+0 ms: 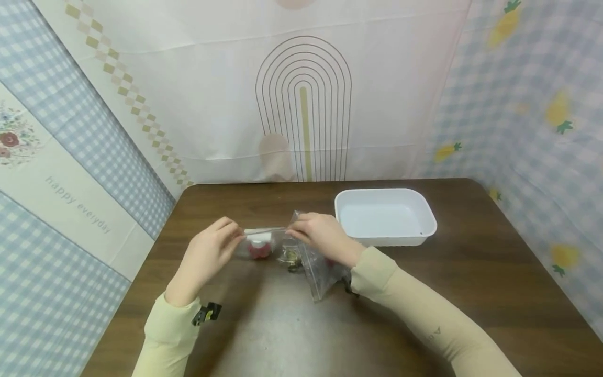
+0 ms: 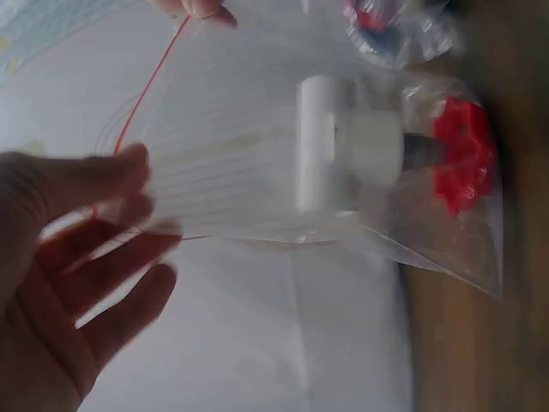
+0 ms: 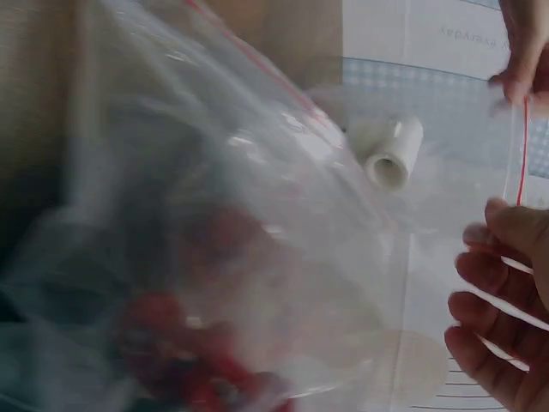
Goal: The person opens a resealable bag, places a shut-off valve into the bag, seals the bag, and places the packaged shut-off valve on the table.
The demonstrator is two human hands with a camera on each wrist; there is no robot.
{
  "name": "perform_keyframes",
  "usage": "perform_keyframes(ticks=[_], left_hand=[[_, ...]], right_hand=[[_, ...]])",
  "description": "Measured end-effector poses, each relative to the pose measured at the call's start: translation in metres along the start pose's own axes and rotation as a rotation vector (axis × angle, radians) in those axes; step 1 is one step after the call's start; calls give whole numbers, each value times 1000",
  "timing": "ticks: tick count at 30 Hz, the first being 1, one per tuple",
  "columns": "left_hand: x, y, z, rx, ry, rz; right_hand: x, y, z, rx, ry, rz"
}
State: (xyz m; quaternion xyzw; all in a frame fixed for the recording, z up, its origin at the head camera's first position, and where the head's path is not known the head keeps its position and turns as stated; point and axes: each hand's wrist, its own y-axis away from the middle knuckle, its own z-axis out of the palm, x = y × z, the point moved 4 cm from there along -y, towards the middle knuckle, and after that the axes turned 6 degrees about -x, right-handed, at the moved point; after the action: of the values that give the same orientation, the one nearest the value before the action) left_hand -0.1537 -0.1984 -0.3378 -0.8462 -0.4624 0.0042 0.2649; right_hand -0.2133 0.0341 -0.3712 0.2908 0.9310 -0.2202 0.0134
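Note:
Between my hands hangs a clear zip bag (image 2: 232, 103) with a red line along its top edge. Inside it is a valve (image 2: 356, 146) with a white tee-shaped body and a red handwheel (image 2: 463, 154). My left hand (image 1: 209, 256) pinches one end of the bag's top edge between thumb and fingers. At the other end, my right hand (image 1: 325, 235) pinches the same edge. Below the right hand, another clear zip bag (image 3: 283, 189) holds red items (image 3: 197, 352), blurred through the plastic. A small clear bag with brass-coloured parts (image 1: 292, 257) lies between the hands.
A white plastic tray (image 1: 386, 242) stands at the back right of the brown wooden table (image 1: 282, 330). Patterned cloths (image 1: 212, 94) hang behind the table and along both sides. A dark object (image 1: 348, 285) shows partly beneath the right forearm.

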Motion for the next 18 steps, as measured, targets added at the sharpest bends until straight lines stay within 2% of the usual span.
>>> perform_keyframes(ticks=[2, 4, 6, 9, 11, 13, 15, 18], left_hand=[[1, 11, 7, -54, 101, 9], [4, 22, 16, -137, 209, 13], [8, 34, 27, -240, 317, 2], [15, 54, 47, -434, 422, -42], [20, 66, 61, -537, 442, -56], [22, 74, 72, -610, 432, -65], [22, 76, 78, -629, 401, -63], [16, 73, 82, -601, 351, -81]], right_hand=[[-4, 8, 4, -14, -20, -29], [-9, 17, 8, -25, -30, -71], [-16, 25, 13, -45, -26, -121], [-27, 38, 23, -119, -14, -191], [-32, 46, 30, -187, -16, -209], [-35, 51, 38, -246, -7, -204], [-36, 54, 46, -283, 11, -188], [-35, 54, 56, -311, 41, -168]])
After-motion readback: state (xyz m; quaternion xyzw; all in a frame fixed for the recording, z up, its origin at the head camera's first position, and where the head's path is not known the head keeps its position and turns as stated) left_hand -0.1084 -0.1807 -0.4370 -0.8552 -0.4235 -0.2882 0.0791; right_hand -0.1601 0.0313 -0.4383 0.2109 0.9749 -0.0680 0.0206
